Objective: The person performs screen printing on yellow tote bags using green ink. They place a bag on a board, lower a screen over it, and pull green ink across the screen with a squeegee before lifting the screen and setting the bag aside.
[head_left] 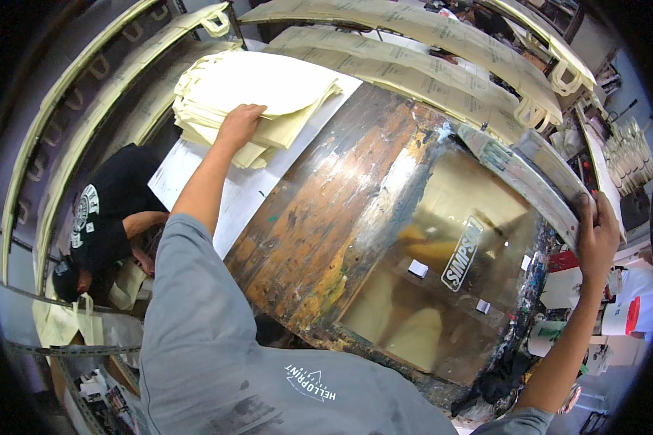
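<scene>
A tall stack of pale cream fabric bags [261, 83] lies on a white board at the far left of the worktable. My left hand [241, 126] is at the near edge of this stack, fingers closed on the top bag. On the right, my right hand [596, 230] grips the near end of a screen-printing frame [533, 185], which stands tilted up along the table's far right side. Below the frame, a glossy see-through sheet [384, 290] is set on the table, with a printed black-and-white label [462, 254] and small white pieces on it.
The paint-stained wooden table [305, 210] fills the middle. Racks holding printed bags [406, 61] surround its left and far sides. A person in a black shirt [109, 210] bends down at the left. White tubs [620, 317] stand at the right, and a dark cloth [502, 377] hangs at the near corner.
</scene>
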A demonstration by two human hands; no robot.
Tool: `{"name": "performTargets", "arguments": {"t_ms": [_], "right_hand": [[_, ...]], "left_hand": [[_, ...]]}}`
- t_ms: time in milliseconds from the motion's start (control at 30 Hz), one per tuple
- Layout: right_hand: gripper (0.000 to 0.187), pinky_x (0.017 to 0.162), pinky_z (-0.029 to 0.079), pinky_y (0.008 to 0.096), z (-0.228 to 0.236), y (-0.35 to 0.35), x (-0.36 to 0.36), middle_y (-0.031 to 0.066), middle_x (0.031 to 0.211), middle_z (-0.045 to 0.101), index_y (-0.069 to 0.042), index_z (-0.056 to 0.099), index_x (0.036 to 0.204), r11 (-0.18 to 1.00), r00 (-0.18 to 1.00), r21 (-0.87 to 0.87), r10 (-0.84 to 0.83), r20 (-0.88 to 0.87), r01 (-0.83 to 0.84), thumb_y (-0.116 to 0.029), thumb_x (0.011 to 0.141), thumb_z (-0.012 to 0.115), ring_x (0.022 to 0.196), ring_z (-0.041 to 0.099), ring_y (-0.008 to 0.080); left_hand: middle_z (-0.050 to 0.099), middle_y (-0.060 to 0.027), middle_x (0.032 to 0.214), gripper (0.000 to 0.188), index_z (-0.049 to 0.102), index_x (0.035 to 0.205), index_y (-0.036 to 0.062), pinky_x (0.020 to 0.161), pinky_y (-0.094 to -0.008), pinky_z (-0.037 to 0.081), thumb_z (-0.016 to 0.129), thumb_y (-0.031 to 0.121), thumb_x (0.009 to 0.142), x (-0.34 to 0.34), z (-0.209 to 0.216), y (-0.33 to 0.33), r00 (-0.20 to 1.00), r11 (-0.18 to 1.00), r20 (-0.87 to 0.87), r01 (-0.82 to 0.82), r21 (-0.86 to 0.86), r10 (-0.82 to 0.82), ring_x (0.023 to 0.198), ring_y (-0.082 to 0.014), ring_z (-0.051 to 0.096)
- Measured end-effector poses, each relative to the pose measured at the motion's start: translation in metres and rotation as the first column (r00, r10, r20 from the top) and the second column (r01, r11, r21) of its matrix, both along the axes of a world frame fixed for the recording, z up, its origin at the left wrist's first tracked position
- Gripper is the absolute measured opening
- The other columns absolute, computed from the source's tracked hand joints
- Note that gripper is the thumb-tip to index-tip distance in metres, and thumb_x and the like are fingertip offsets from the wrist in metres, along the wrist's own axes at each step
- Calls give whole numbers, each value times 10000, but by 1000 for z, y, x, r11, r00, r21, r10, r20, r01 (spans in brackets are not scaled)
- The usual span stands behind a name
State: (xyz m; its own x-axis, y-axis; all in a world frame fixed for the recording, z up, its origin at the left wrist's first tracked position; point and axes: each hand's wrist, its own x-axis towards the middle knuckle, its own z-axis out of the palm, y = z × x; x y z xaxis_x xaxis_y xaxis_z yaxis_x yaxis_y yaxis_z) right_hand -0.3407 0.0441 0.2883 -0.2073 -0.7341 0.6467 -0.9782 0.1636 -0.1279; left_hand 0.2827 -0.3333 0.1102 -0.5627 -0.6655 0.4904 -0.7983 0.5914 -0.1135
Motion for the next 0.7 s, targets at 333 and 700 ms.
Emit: {"name": "performTargets", "arguments": {"t_ms": [333, 700], "right_hand": [[592, 798, 471, 514, 12, 1, 4, 228, 855, 655, -6, 656, 926, 999, 998, -1, -54, -37, 54, -590, 1012, 605, 855, 638, 447], [642, 740, 509, 479, 0, 8, 2, 170, 808, 687, -17, 731, 906, 997, 987, -82, -7, -160, -6, -647, 979, 630, 783, 690, 382]], "left_hand": [[696, -109, 1246, 426, 656, 1338, 71, 932, -417, 571, 635, 103, 913, -191, 5, 126, 746, 737, 211, 663, -136, -632, 1062, -275, 692], [699, -61, 1101, 389, 654, 1274, 97, 822, -379, 585, 645, 171, 893, -450, -98, 299, 640, 637, 45, 750, 177, -767, 1050, -262, 687]]}}
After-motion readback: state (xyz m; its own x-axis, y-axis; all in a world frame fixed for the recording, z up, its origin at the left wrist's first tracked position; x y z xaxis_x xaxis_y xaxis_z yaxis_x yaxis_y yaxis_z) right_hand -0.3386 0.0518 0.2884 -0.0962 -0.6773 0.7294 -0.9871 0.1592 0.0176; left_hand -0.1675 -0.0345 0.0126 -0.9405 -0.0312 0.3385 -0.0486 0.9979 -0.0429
